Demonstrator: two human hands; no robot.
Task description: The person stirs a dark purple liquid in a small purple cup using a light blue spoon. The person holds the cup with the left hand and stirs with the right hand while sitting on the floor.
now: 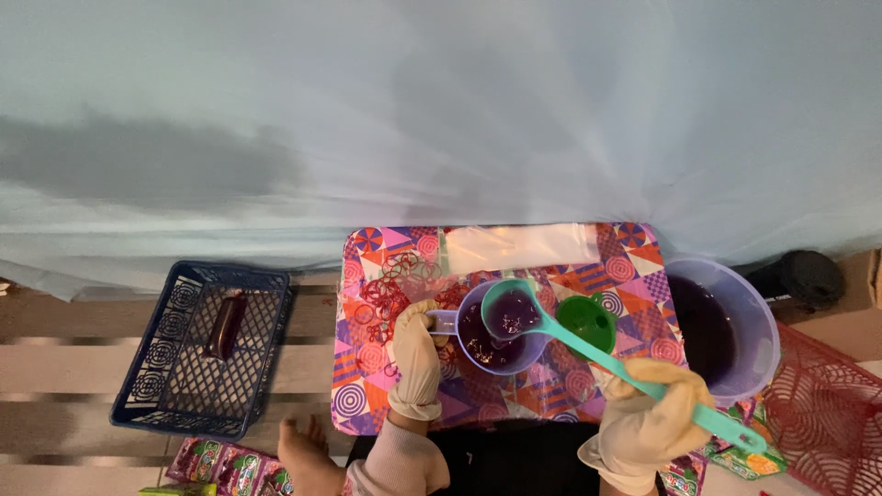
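In the lower middle of the frame, the gloved left hand [415, 356] grips the handle of a small purple cup [493, 332] that sits on a bright patterned tray [634, 266]. The gloved right hand [654, 409] is closed around a teal ladle [588, 347], whose bowl (full of dark purple liquid) hangs over the cup. A green funnel [586, 321] lies just right of the cup, a purple basin [726, 326] of dark liquid stands at the right, and a blue basket [207, 354] sits at the left.

Both gloved hands were closed, each gripping.
Your left hand [415, 354] curled forward; your right hand [654, 404] sat fisted, nearer you.
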